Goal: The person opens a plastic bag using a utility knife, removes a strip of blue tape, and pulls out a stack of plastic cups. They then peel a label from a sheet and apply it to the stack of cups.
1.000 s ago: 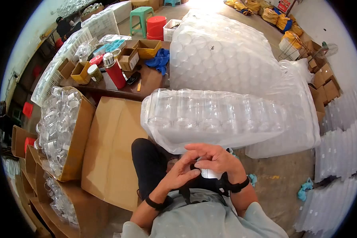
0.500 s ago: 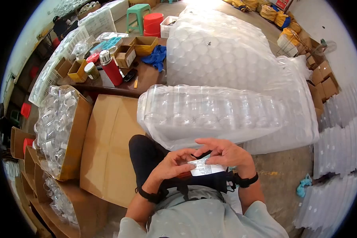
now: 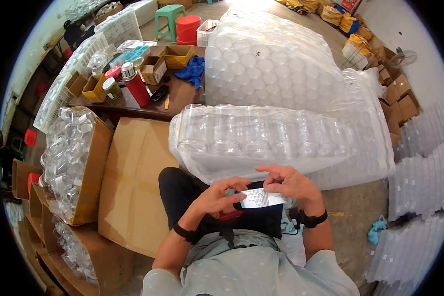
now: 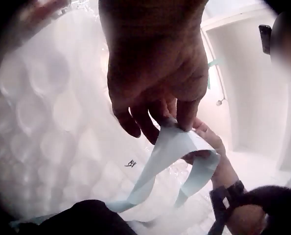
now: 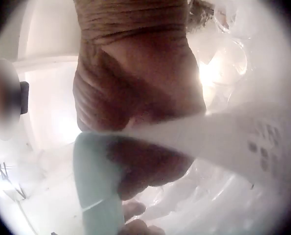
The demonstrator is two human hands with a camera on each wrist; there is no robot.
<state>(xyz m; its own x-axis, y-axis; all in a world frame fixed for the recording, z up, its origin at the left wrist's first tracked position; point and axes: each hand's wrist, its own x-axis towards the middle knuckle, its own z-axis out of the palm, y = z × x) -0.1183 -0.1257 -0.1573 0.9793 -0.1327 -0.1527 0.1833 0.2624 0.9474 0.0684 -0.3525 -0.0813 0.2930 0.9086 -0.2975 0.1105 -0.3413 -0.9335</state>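
Note:
A strip of white printed labels (image 3: 262, 198) on pale green backing stretches between my two hands above my lap. My left hand (image 3: 218, 196) pinches its left end between thumb and fingers. At the right end, my right hand (image 3: 295, 183) holds the strip between thumb and fingers, its index finger reaching out to the left. In the left wrist view the label strip (image 4: 172, 147) bends into a loop and hangs below the fingers. The right wrist view shows the pale backing (image 5: 99, 181) curving down beside the palm. Just beyond my hands lies a plastic-wrapped pack of clear jars (image 3: 261, 130).
A larger wrapped jar pack (image 3: 276, 69) stands behind. To the left are a cardboard box of clear jars (image 3: 71, 158) and a big cardboard sheet (image 3: 138, 182). A brown table (image 3: 182, 96) holds a red thermos (image 3: 137, 89) and small boxes. Stacked clear plastic (image 3: 419, 197) lines the right.
My hands have moved apart, my right hand going right and slightly forward. More of the printed label strip now shows between them, pulled out flatter than before.

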